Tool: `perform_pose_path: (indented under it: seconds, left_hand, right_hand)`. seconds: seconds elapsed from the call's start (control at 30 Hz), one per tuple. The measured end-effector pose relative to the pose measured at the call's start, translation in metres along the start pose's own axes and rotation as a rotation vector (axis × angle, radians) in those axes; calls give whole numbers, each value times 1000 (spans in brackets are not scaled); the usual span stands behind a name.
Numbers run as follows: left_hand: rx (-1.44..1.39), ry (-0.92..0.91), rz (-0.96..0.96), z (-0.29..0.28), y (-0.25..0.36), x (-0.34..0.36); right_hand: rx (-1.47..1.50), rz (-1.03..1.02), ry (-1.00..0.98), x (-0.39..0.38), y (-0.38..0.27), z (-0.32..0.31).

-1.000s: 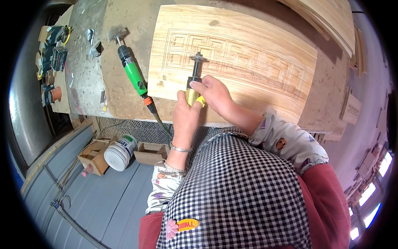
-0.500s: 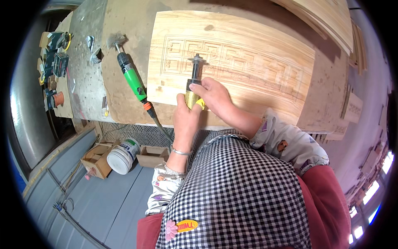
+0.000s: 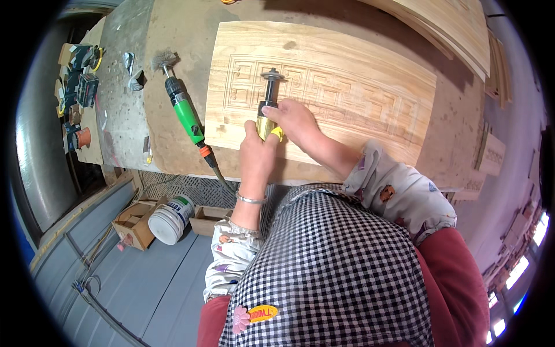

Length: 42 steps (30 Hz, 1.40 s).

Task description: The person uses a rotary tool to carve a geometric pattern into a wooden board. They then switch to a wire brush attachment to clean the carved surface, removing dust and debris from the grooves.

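1. Gripping a yellow-and-black handheld power tool, a person in a checked apron works at a long surface, with the tool's disc-tipped shaft pointing away from the body.
2. The left hand, a silver bracelet at its wrist, has its fingers closed around the lower end of the yellow housing.
3. The right hand wraps its fingers about the same tool from the right, the thumb pressed near the black collar.
4. The tool's disc is poised over the left part of a pale wooden panel carved with squared fretwork and scrolls; whether they touch cannot be told.
5. To the panel's left, a green-and-black rotary tool lies on the surface, tipped with a wire brush.
6. Below the surface, a white bucket leans between two open wooden boxes; pale boards fill the upper right.
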State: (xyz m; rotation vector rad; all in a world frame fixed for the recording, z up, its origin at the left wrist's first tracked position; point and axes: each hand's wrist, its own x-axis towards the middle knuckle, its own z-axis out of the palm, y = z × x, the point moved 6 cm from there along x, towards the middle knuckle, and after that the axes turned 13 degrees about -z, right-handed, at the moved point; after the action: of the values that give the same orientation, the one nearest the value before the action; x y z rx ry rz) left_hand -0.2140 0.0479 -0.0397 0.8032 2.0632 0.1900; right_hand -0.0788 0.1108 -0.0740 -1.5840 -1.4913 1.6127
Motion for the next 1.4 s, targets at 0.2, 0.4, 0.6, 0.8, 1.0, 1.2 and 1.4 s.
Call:
perform_pose_path:
  seconds: [0.2,0.4,0.6,0.8,1.0,1.2,1.4]
  left_hand:
    - [-24,12,52,5,-2,3]
    - [-95,87,94,-3,-2,10]
    - [-5,36,57,-14,24,16]
    - [-29,66,85,-15,13,35]
    - [-60,-30,36,-13,15,30]
    - [-84,9,112,-11,13,36]
    - [-254,-19,-2,-11,17,27]
  right_hand:
    - [19,11,-11,-7,0,-5]
    - [52,-14,24,3,-18,-4]
    - [47,-25,67,20,-15,-5]
    - [-26,0,19,32,-20,2]
    - [11,2,76,22,-19,-1]
    - [41,-24,90,24,-17,-1]
    - [-39,40,-4,34,-22,2]
